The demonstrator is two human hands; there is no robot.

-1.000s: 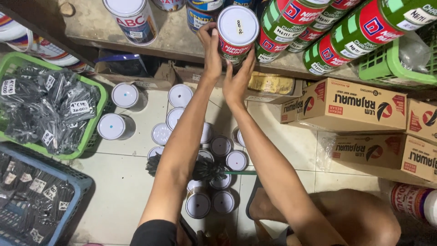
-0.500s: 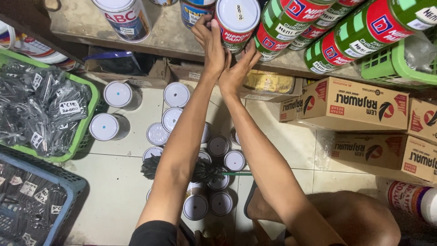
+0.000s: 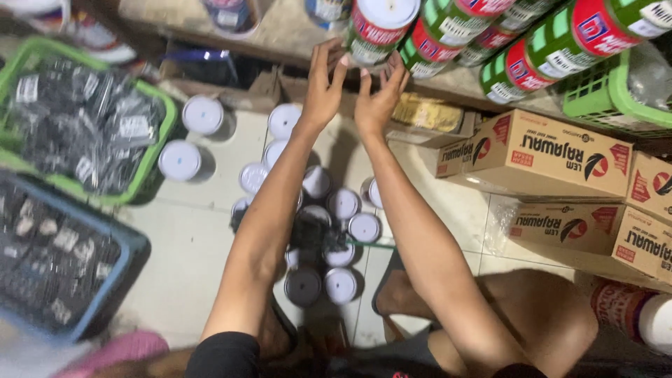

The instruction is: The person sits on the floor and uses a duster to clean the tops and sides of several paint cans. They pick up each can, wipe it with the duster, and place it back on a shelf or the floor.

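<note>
- your left hand (image 3: 323,91) and right hand (image 3: 378,101) were both released, fingers spread, holding nothing.
- just beyond your fingertips, the red-banded round tin with a white lid (image 3: 378,28) lay on the wooden shelf (image 3: 280,31).
- it looked rigid, smooth-sided, probably weighty; cupping both sides suited it.
- its long axis ran front to back, lid facing you.

A person's two bare forearms, the left hand (image 3: 323,91) and right hand (image 3: 378,103) without rings, watch or gloves, emerge from short black sleeves (image 3: 222,355) seen at the bottom edge, with bare knees showing below grey shorts (image 3: 420,350).
</note>
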